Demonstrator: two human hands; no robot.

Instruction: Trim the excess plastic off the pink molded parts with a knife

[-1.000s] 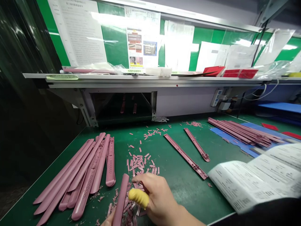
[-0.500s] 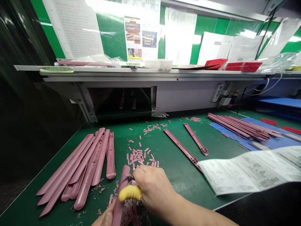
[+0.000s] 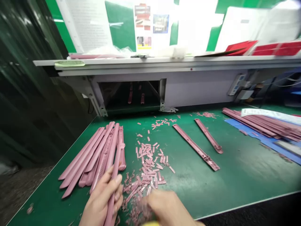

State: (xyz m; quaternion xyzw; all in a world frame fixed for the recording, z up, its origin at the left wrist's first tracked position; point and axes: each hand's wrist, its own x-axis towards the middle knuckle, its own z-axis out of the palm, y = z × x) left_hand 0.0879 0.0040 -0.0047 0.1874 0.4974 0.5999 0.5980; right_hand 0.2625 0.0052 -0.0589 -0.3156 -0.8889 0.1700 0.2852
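My left hand (image 3: 103,197) is closed around a long pink plastic strip (image 3: 116,169), which it holds tilted upward at the lower middle. My right hand (image 3: 168,205), smeared by motion, is to the right over loose pink scraps. A hand tool with a yellow handle (image 3: 151,223) shows under it at the bottom edge; the tool's working end is too blurred to make out. Behind my left hand lies a fanned pile of similar pink strips (image 3: 82,157). Small cut pink pieces (image 3: 150,166) are scattered between the hands and beyond them.
Two pink strips (image 3: 195,146) lie apart on the green table (image 3: 188,194). More strips (image 3: 258,124) are stacked on a blue sheet (image 3: 270,146) at right, under a paper sheet (image 3: 270,114). A shelf (image 3: 141,64) spans the back above a dark opening (image 3: 117,97).
My left hand has raised the strip and turned it edge-on beside the pile. My right hand has come away from the strip, down and right, with the yellow-handled tool. The camera view has shifted.
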